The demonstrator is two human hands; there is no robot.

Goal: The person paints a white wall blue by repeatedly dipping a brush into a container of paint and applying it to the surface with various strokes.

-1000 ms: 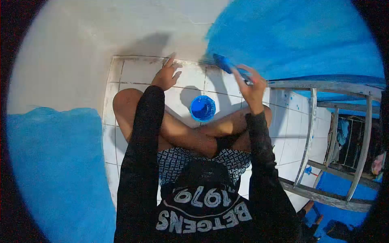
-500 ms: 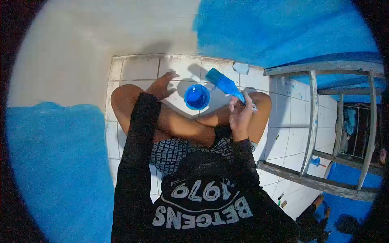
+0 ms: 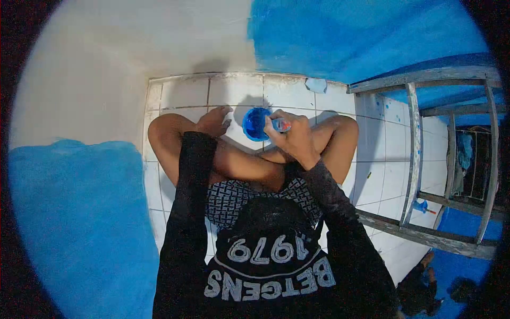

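Observation:
My right hand [image 3: 295, 135] grips a paintbrush [image 3: 282, 125]; the end of its handle shows by my fingers. Its bristle end points down into a small blue tub of paint [image 3: 255, 131] on the tiled floor and is mostly hidden by the hand. Blue paint coats the inside of the tub. My left hand [image 3: 214, 122] rests by my left knee, to the left of the tub, with its fingers slightly apart and nothing in them.
A wooden ladder [image 3: 413, 149] lies at the right. Ahead and at the left, the wall is part blue [image 3: 329, 37], part bare grey-white [image 3: 95, 85]. A whitish piece [image 3: 316, 85] sits near the wall's foot. Dark shapes [image 3: 422, 287] lie at lower right.
My right hand has moved left and swung the brush from beside the tub down into it. The left hand has shifted slightly, its fingers a little more curled.

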